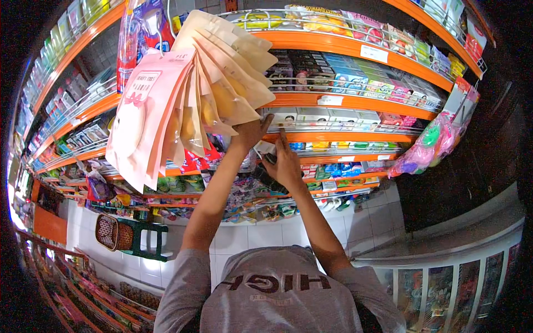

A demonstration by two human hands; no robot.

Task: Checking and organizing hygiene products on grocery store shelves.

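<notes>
My left hand [249,134] reaches in at an orange-edged shelf, its thumb by the wire rail. Hanging pink and tan packets [216,95] partly cover it, so its grasp is unclear. Just right of it, my right hand [287,164] is raised with fingertips at the orange shelf edge [308,136]. A small white-and-dark item [266,149] lies by its thumb; whether I hold it cannot be told. Behind the rail stand white cartons [343,116] in a row.
Wire-railed shelves of boxed goods [349,79] and bagged goods [325,21] rise ahead. A bag of colourful balls [433,135] hangs at the right end. On the tiled floor [266,236], a brown woven basket [109,233] sits by a green stool [152,239]. A white-framed glass case [424,283] is lower right.
</notes>
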